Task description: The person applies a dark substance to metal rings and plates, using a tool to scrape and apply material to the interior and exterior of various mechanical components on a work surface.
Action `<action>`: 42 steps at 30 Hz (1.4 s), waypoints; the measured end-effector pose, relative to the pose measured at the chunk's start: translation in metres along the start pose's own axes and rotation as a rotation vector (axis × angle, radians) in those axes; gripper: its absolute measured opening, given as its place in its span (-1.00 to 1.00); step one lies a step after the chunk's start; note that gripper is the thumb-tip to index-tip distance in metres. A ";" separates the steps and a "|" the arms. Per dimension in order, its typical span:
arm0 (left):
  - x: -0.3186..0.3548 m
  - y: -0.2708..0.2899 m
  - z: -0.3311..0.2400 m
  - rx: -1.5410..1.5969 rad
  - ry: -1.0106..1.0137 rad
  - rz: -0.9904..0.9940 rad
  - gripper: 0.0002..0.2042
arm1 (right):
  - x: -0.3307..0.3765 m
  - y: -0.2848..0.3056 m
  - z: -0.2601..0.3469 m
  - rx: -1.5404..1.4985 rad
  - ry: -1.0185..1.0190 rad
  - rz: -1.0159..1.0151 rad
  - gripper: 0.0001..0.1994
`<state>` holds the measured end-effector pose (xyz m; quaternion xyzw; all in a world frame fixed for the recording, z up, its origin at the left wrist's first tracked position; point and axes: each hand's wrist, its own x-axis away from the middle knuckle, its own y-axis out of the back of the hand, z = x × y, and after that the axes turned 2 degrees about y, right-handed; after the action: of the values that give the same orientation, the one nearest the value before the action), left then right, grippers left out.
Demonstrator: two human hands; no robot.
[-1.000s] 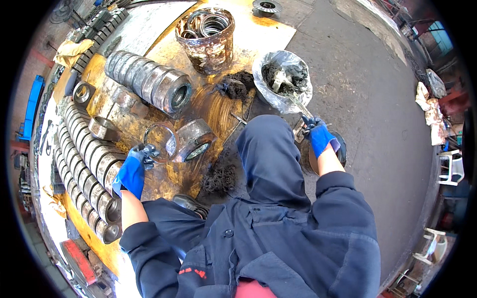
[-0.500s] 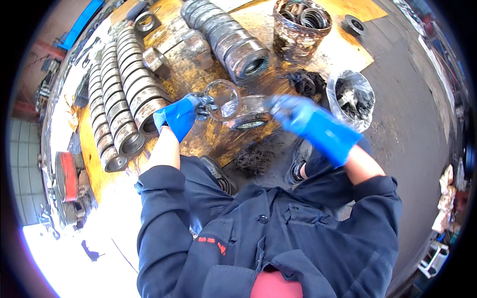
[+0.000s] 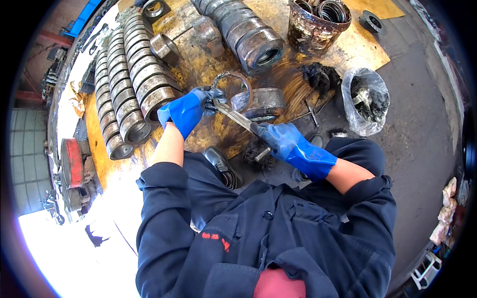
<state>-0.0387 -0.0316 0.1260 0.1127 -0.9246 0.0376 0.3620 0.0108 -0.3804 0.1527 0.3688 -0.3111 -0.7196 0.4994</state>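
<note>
Oil-stained yellow board (image 3: 370,52) lies over the dark floor (image 3: 422,124), carrying rows of metal rings (image 3: 145,67) at the left and a grimy bucket (image 3: 310,38) of more rings toward the back. Blue-gloved, the left hand (image 3: 201,102) grips a thin ring (image 3: 250,90) above the board, near a thick ring (image 3: 268,102). Closed round a flat bar (image 3: 234,117), the right hand (image 3: 280,139) points it toward the left; whether it touches the thin ring I cannot tell
</note>
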 end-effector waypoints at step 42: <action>0.048 -0.047 -0.054 -0.043 -0.253 0.116 -0.70 | -0.038 0.044 -0.046 -0.805 -0.233 -0.074 -0.59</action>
<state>-0.0262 -0.0782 0.1971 0.0552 -0.9684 0.0241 0.2419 0.0795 -0.3618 0.1726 0.0713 -0.0459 -0.8380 0.5390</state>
